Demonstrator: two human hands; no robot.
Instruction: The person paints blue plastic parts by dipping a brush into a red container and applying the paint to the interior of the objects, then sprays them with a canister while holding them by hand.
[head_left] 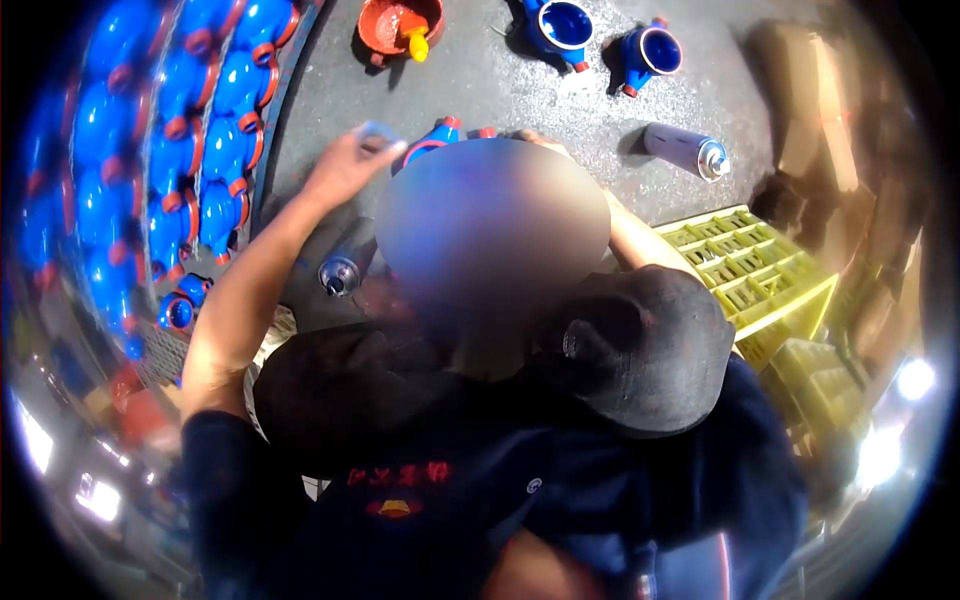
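Observation:
My left hand (350,165) is raised at the left of a blue housing with red-rimmed ends (436,138). Its fingers are drawn together around a small, blurred bluish piece (378,131) that is too smeared to name. My right hand (547,142) is at the far right side of the housing, where only the top of it shows. A smooth blurred oval covers the middle of the view, hiding most of the housing and the right fingers. Close to my left forearm, a spray can (339,275) lies on the floor.
Rows of blue housings with red ends (230,130) are stacked at the left. Farther off are a red bowl with a yellow-handled tool (385,25) and two blue housings (565,25). A white spray can (685,150), a yellow plastic crate (745,255) and brown cardboard (810,110) lie to the right.

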